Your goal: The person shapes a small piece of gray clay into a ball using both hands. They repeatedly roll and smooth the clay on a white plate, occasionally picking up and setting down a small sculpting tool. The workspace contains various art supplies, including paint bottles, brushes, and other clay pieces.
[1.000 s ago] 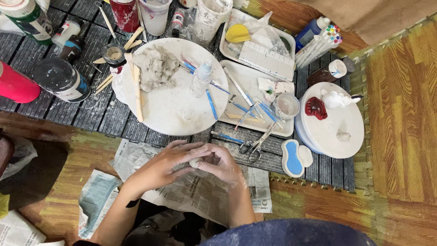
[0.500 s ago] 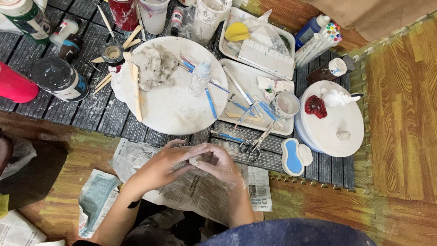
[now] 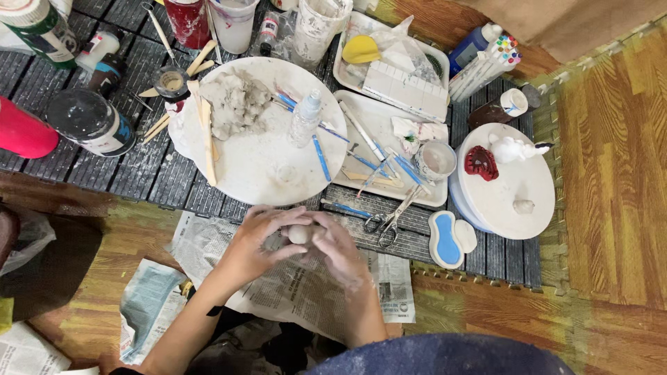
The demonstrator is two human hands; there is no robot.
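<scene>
Both hands meet over a sheet of newspaper [image 3: 299, 292] at the near edge of the low slatted table. My left hand [image 3: 258, 239] and my right hand [image 3: 335, 248] cup a small pale ball of clay [image 3: 300, 234] between their fingers. Just beyond them lies a round white board [image 3: 271, 160] with a grey lump of clay [image 3: 235, 104], wooden sticks [image 3: 206, 132] and a small clear bottle [image 3: 306, 118] on it.
Scissors [image 3: 389, 219] lie right of my hands. A white tray [image 3: 379, 121] holds blue tools and a small cup [image 3: 435, 161]. Further right, a white turntable [image 3: 511, 184] carries a red piece [image 3: 481, 162] and small white figures. Paint jars and cups line the far side.
My hands have shifted slightly while working the clay; the ball now shows more plainly between the fingers. Nothing else has moved.
</scene>
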